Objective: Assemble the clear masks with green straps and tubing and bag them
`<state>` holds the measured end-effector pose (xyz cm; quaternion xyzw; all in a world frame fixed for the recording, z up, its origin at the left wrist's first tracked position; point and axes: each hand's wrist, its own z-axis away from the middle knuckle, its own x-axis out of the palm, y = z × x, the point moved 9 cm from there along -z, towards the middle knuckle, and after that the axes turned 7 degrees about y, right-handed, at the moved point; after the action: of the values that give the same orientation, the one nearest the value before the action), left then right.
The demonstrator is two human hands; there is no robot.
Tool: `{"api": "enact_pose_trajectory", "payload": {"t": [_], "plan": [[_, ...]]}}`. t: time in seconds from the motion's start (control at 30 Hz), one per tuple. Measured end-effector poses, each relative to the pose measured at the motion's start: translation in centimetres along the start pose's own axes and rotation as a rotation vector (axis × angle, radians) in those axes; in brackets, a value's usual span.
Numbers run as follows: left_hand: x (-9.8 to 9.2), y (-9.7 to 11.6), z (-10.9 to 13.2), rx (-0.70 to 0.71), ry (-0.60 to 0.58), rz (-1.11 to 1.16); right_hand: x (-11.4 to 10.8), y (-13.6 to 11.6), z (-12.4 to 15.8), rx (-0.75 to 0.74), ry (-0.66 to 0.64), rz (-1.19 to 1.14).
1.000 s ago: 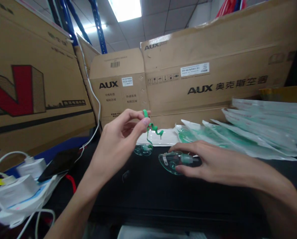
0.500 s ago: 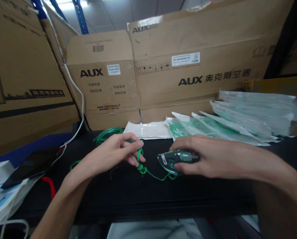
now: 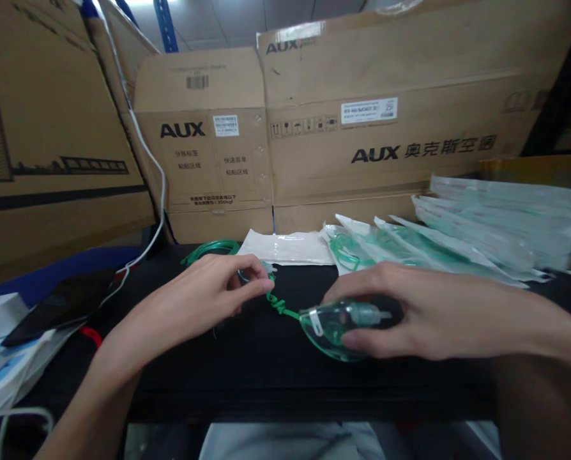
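Note:
My right hand (image 3: pixel 400 306) grips a clear green oxygen mask (image 3: pixel 326 338), its thumb in front and its fingers over the top. The mask lies on its side with the connector pointing right. From its left edge runs a bunched, twisted green elastic strap (image 3: pixel 279 304). The thumb and fingers of my left hand (image 3: pixel 218 284) pinch the strap's far end. Beside these fingertips shows a clear plastic piece (image 3: pixel 268 267), partly hidden. Coiled green tubing (image 3: pixel 213 248) lies on the black table (image 3: pixel 247 377) behind my left hand.
A white packet (image 3: pixel 285 248) lies behind my hands. Several clear packs with green tubing (image 3: pixel 395 246) are fanned out at the back right, beside stacked white packs (image 3: pixel 506 211). Cardboard boxes (image 3: pixel 314 166) wall the back. A dark phone (image 3: pixel 60 306) and white cables (image 3: pixel 163 191) are at left.
The strap between my hands has gone from slack and looped to drawn out nearly straight. The mask has shifted slightly lower in view with my right hand, and the camera view has moved a little.

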<state>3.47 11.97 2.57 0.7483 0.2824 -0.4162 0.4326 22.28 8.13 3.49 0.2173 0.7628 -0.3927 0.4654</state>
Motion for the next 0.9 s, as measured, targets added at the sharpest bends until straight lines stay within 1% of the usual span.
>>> {"api": "enact_pose_trajectory", "payload": {"t": [0.07,0.13,0.2,0.27,0.33,0.43,0.5,0.6,0.7,0.8,0.9], "plan": [[0.4,1.5,0.3,0.106,-0.013,-0.027,-0.7,0.6,0.0,0.015,0.013,0.033],[0.9,2.8,0.4,0.203,0.020,-0.072,-1.3,1.2,-0.2,0.017,0.068,0.051],[1.7,3.7,0.4,0.267,0.056,-0.121,-1.5,1.7,-0.4,0.018,0.106,0.052],[2.6,4.0,0.3,0.299,0.053,-0.154,-1.3,2.0,-0.7,0.024,0.124,0.035],[3.4,4.2,0.1,0.328,0.018,-0.167,-1.2,2.1,-1.0,0.028,0.136,0.013],[3.8,4.2,-0.1,0.359,-0.031,-0.156,-1.1,2.0,-1.1,0.024,0.139,-0.007],[3.7,3.9,-0.2,0.354,-0.037,-0.144,-0.9,1.9,-1.2,0.016,0.117,-0.006],[3.5,3.6,-0.1,0.366,-0.008,-0.133,-0.7,1.8,-1.1,0.013,0.081,-0.001],[3.9,3.4,0.1,0.392,-0.025,-0.121,-0.7,1.4,-0.8,0.011,0.057,-0.055],[4.6,3.1,0.0,0.370,-0.080,-0.116,0.1,0.6,-0.4,-0.018,-0.037,-0.132],[5.0,2.9,-0.3,0.340,-0.106,-0.128,1.1,-0.1,-0.2,-0.041,-0.116,-0.138]]}}
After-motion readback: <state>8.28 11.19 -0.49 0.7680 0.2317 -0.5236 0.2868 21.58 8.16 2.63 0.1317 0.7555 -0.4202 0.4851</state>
